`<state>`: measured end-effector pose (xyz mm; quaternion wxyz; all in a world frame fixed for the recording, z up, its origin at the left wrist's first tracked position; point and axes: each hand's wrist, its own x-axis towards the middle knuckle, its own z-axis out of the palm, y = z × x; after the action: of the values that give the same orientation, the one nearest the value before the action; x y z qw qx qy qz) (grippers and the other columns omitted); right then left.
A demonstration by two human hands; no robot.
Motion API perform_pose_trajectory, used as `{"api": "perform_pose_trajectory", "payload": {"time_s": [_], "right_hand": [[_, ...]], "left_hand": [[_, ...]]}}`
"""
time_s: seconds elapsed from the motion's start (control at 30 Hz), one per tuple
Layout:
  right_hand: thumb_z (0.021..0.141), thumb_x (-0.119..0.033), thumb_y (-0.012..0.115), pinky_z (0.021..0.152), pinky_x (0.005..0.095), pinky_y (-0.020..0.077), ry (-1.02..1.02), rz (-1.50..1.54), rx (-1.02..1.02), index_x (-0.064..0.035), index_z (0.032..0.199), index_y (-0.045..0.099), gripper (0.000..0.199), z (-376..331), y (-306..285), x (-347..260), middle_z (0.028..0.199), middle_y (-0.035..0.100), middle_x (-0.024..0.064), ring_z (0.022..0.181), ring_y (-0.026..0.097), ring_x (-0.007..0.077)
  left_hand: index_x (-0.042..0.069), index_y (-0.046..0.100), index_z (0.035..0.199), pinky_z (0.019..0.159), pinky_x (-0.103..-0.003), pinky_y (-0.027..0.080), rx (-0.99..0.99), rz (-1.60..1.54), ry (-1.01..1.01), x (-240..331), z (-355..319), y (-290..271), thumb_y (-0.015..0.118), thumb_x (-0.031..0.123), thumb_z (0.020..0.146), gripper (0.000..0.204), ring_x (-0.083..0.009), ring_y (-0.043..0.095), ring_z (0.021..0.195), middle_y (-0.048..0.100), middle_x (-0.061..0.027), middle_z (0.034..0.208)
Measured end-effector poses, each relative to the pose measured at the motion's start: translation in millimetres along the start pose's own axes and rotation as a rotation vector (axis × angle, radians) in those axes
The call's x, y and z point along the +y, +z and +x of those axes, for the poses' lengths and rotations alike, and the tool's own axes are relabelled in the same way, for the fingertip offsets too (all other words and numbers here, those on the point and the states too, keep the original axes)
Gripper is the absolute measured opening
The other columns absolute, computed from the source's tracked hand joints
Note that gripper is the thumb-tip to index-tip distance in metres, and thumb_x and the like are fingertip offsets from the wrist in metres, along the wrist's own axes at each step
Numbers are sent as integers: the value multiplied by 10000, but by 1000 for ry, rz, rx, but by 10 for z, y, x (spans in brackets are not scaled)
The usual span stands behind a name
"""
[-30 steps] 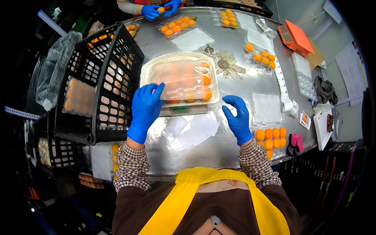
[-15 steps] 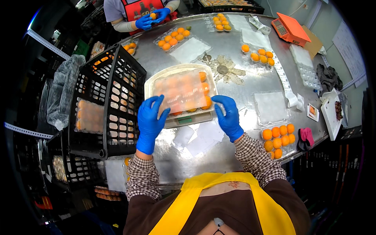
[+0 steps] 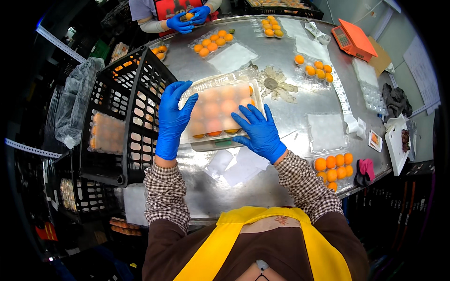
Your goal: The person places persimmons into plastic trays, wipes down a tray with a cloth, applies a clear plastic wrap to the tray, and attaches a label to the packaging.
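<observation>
A clear plastic clamshell of oranges (image 3: 199, 129) sits on a cream-coloured weighing scale (image 3: 206, 146). A translucent white sheet (image 3: 213, 108) lies over most of the fruit, and the clear lid (image 3: 220, 80) shows along the pack's far side. My left hand (image 3: 172, 119), in a blue glove, is at the pack's left edge with thumb and fingers apart. Fingers spread, my gloved right hand (image 3: 261, 135) rests over the sheet's right near corner. Both hands are open. Oranges peek out along the right and near edges.
A black crate (image 3: 133, 117) with packed fruit stands close on the left. Paper sheets (image 3: 243, 166) lie before the scale. Open orange packs (image 3: 333, 169), an orange scale (image 3: 354, 40) and a label strip (image 3: 341, 96) are to the right. Across the table a co-worker's gloved hands (image 3: 187, 19) hold an orange.
The translucent sheet has settled squarer over the oranges, and the lid now shows behind it. My right hand has moved left onto the sheet; my left hand has shifted up along the pack's left side.
</observation>
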<state>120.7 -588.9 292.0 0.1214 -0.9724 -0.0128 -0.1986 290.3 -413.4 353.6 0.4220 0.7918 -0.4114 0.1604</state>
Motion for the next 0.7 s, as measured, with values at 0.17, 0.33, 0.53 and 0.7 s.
{"api": "perform_pose_trajectory", "payload": {"time_s": [0.17,0.33,0.53,0.7], "right_hand": [[747,-499,566,1024,494,170,14,3,-14,-191,1280,406,637,5,-24,13,1292,407,95,1218,354,274],[787,-343,581,967,434,289,91,238,144,-134,1211,473,485,111,-39,139,1192,493,113,1101,458,285],[787,-196,586,767,371,446,374,489,310,-91,1024,605,260,429,282,845,914,584,123,866,554,292],[732,-282,645,764,365,450,391,462,93,-139,1019,628,321,632,306,872,896,568,111,843,553,280]], "left_hand": [[30,592,1047,854,-302,416,4,0,5,-6,-48,20,666,69,744,315,-230,538,965,557,-118,1024],[26,592,1043,852,-303,417,-14,6,10,-24,-33,-8,663,61,743,310,-230,541,958,562,-117,1016],[27,595,1036,829,-306,423,2,12,26,-16,44,3,667,81,743,307,-242,545,936,560,-123,996],[24,596,1028,813,-313,429,-3,28,14,-71,73,14,671,98,744,303,-253,547,919,559,-130,986]]}}
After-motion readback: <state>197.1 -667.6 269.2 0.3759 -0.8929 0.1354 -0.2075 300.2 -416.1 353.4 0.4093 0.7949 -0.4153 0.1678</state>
